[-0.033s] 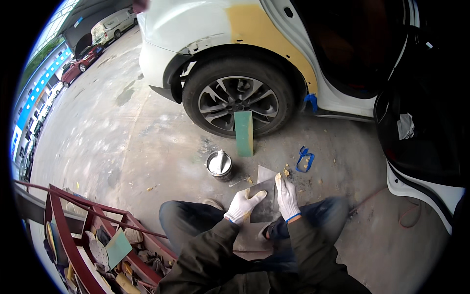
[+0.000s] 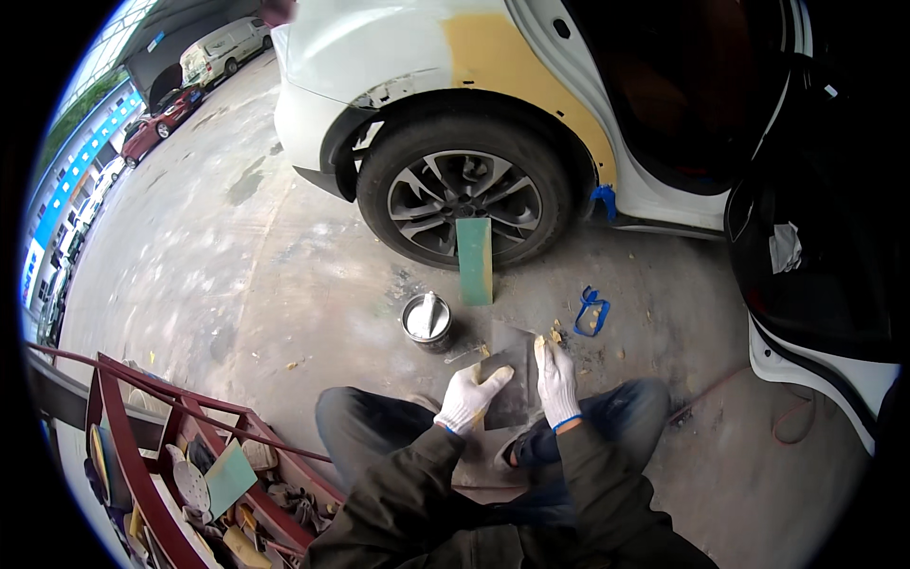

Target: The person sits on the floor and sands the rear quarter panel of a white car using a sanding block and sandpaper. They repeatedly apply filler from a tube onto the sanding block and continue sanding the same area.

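Note:
In front of my bent knees I hold a thin, dark grey flat sheet [image 2: 513,384]; its exact kind is hard to tell. My left hand [image 2: 468,396], in a white knit glove, grips its left side, thumb on top and the other fingers behind. My right hand [image 2: 555,375], gloved alike with yellowish stains at the fingertips, is closed at the sheet's right edge. Beyond my hands an open round can [image 2: 414,327] stands on the floor with a pale object across its top. A green sanding block [image 2: 474,266] stands upright against the wheel [image 2: 464,194].
A white car [image 2: 370,47] with a yellow filler patch [image 2: 493,57] stands ahead, its door open at right. Blue plastic pieces [image 2: 591,313] and yellowish crumbs lie on the floor. At lower left is a dark red rack [image 2: 123,417] of tools. A red hose [image 2: 796,417] lies at right.
A lighter grey corner above the sheet now looks dark and in line with it. The car and floor have shifted very slightly in view; my hands keep almost the same place.

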A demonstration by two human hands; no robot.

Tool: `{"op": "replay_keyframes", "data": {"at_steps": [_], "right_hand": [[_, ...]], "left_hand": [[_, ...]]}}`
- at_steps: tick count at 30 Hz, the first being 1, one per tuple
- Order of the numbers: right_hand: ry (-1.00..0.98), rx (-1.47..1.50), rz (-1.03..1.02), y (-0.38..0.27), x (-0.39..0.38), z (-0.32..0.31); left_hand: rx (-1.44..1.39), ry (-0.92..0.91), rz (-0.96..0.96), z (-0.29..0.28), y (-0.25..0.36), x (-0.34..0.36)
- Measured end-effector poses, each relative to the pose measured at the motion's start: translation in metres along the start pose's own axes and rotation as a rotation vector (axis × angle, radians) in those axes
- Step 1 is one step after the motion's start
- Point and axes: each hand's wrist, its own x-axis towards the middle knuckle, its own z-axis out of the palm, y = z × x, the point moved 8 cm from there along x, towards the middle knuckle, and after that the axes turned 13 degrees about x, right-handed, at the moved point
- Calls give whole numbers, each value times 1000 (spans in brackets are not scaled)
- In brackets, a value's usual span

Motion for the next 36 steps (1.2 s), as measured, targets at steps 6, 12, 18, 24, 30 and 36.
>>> {"op": "replay_keyframes", "data": {"at_steps": [6, 12, 18, 24, 30, 36], "right_hand": [[-325, -271, -136, -40, -41, 51], [-409, -82, 14, -34, -44, 48], [-203, -129, 112, -32, -45, 33], [-192, -169, 115, -24, -49, 37], [-171, -47, 218, -21, -52, 41], [-190, -23, 7, -44, -58, 45]], "left_hand": [[444, 239, 9, -28, 37, -17], [118, -30, 153, -10, 45, -35], [280, 8, 97, -11, 60, -38], [447, 162, 147, -13, 67, -46], [535, 169, 122, -16, 62, -48], [378, 234, 157, -23, 65, -49]]}}
